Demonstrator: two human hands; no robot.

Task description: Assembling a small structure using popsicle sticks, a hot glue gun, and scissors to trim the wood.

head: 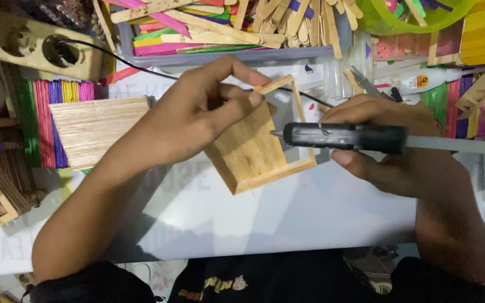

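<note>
Wooden stick box (254, 151), an open-topped frame of flat sticks, sits tilted at the centre of the white counter (287, 213), just left of the glue gun.

Left hand (197, 115): fingers closed on the box's upper left wall, thumb on the near face and the rest curled over the far edge. Firm pinch; the palm covers part of that wall.

Right hand (391, 148): fingers wrapped shut around one black glue gun (343, 137), held level, nozzle pointing left into the box's open side. Whether the nozzle tip touches the wood cannot be made out. A pale glue stick juts from the gun's rear toward the right edge.

Counts: one box, one glue gun, two hands. One grey tray (225, 55) of loose coloured and plain sticks behind the box, too many to count. One stack of plain sticks (99, 129) left of the left hand. One green bowl (416, 17) top right, cut off by the frame. One white glue bottle (428, 82) behind the right hand.

Hidden: the gun's trigger, under the right hand. A black cord (119, 59) runs behind the left hand.
</note>
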